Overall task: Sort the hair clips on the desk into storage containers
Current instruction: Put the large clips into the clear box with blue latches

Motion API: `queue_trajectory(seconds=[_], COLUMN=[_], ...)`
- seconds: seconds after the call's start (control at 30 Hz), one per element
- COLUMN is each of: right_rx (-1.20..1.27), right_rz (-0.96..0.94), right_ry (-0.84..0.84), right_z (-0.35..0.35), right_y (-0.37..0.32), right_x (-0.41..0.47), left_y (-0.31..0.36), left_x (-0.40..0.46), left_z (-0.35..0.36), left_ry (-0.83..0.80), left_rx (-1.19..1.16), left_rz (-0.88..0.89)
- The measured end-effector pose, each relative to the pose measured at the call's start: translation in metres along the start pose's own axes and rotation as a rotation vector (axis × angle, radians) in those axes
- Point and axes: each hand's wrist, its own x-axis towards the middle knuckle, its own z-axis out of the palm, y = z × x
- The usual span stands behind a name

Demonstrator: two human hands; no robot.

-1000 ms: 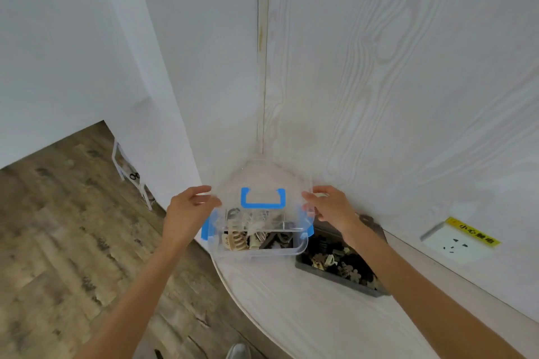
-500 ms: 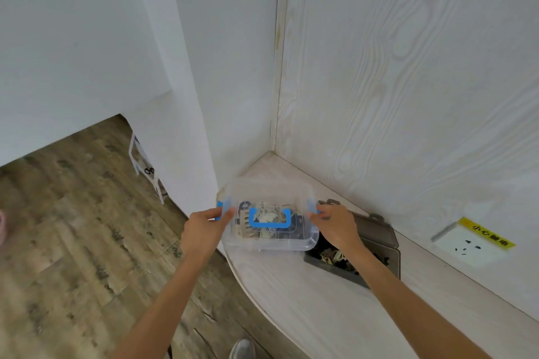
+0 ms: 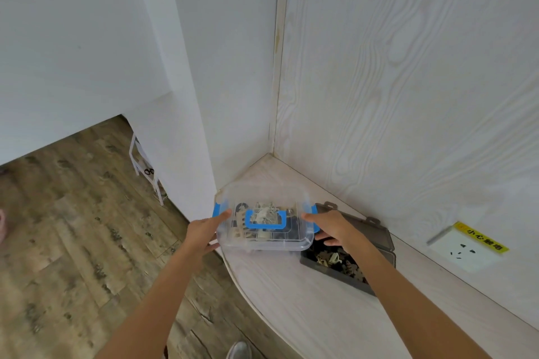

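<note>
A clear plastic box (image 3: 264,243) with a blue handle (image 3: 265,220) and blue side latches sits low at the desk's left end, near the wall corner. Its lid is on, and beige and dark hair clips (image 3: 262,214) show through it. My left hand (image 3: 204,232) grips the box's left side, thumb on the lid by the latch. My right hand (image 3: 335,227) grips the right side the same way. I cannot tell whether the box rests on the desk or hangs just above it. Right of it lies an open dark grey box (image 3: 376,239) holding more hair clips (image 3: 329,258).
The pale wood desk (image 3: 306,300) has a curved left edge that drops to a wood-plank floor (image 3: 73,242). Walls close the corner behind the boxes. A wall socket (image 3: 463,251) with a yellow label (image 3: 481,237) is at the right. A shoe tip (image 3: 239,351) shows below.
Both hands have brought the clear box down from in front of the wall to the desk's left end beside the grey box. The view has tilted downward and shifted.
</note>
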Motion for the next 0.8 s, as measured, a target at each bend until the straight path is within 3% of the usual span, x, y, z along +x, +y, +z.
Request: queue_trajectory(seconds=[0.1, 0.2, 0.3, 0.5, 0.8], right_rx=[-0.084, -0.331, -0.461, -0.668, -0.487], right_rz=[-0.088, -0.286, -0.398, -0.459, -0.343], right_ry=[0.081, 0.389, 0.53, 0.555, 0.462], right_z=[0.01, 0.025, 0.032, 0.029, 0.008], right_y=[0.006, 0.015, 0.016, 0.013, 0.012], right_x=[0.003, 0.0, -0.013, -0.015, 0.002], left_y=[0.0, 0.001, 0.001, -0.001, 0.03], left_x=[-0.002, -0.012, -0.025, -0.024, 0.012], left_z=[0.003, 0.011, 0.02, 0.023, 0.039], left_ry=[0.048, 0.241, 0.368, 0.389, 0.368], left_rx=[0.071, 0.517, 0.877, 1.07, 1.11], left_rz=[0.137, 0.384, 0.478, 0.558, 0.761])
